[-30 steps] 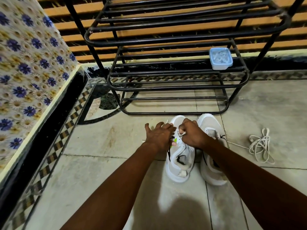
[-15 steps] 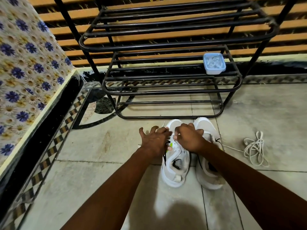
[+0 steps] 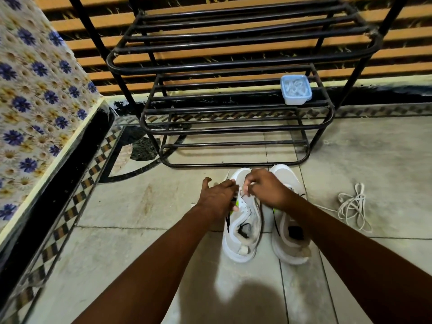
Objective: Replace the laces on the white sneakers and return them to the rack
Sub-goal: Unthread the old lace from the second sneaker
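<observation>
Two white sneakers stand side by side on the tiled floor, toes toward the black metal shoe rack (image 3: 236, 129). My left hand (image 3: 217, 198) rests on the left side of the left sneaker (image 3: 243, 232), fingers reaching to its lace area. My right hand (image 3: 266, 187) is curled over that sneaker's front and pinches a white lace there. The right sneaker (image 3: 291, 242) sits beside it, partly under my right wrist. A loose bundle of white lace (image 3: 353, 205) lies on the floor to the right.
A pale blue plastic box (image 3: 295, 90) with white contents sits on the rack's middle shelf at the right. A flower-patterned cloth (image 3: 35, 94) covers a raised ledge on the left. A slatted wooden wall stands behind the rack.
The view has shifted, so rack and shoes sit lower in frame. My hands stay on the left sneaker's front; the right hand's fingers have drawn closer over the lace.
</observation>
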The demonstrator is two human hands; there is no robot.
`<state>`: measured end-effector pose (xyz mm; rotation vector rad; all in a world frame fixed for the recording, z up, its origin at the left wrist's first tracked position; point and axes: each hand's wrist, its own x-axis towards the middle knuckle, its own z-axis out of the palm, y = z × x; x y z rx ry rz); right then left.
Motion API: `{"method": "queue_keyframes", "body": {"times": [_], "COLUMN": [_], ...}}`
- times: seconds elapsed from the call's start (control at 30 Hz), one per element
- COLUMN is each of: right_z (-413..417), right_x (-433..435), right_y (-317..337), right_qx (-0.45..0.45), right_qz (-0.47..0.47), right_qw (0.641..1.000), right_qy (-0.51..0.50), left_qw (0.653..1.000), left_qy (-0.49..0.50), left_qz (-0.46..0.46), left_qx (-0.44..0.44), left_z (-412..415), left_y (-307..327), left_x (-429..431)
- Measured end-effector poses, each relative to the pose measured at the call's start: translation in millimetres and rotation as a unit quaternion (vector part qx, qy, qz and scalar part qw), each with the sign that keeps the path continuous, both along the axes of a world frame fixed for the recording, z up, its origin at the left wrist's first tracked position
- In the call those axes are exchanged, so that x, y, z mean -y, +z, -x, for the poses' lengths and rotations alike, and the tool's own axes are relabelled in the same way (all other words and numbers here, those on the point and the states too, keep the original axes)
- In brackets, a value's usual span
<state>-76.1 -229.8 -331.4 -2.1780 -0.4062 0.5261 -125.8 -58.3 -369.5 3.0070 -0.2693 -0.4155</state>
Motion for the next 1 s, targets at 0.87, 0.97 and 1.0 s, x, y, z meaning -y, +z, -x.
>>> {"method": "queue_keyframes", "body": {"times": [0.87,0.97,1.0], "right_z": [-3.1,-4.5,-5.5], "right_x": [25.8,28.1,28.5], "right_y": [12.1,0.8,-2.0], "right_qx": [0.139,0.166,0.199], "right_qz": [0.178,0.236,0.239], "right_qw": [0.964,0.940,0.930], "right_qy": [0.143,0.184,0.196], "left_qw": [0.999,0.999,0.999], "left_qy": [0.018,0.016,0.012], "left_qz": [0.041,0.028,0.022], "left_qx": [-0.017,-0.025,-0.022], "left_z": [-6.1,-6.9,-7.3], "left_y": [-6.2,-3.7,-5.1], "left_x": [-0.4,0.7,0.1]}}
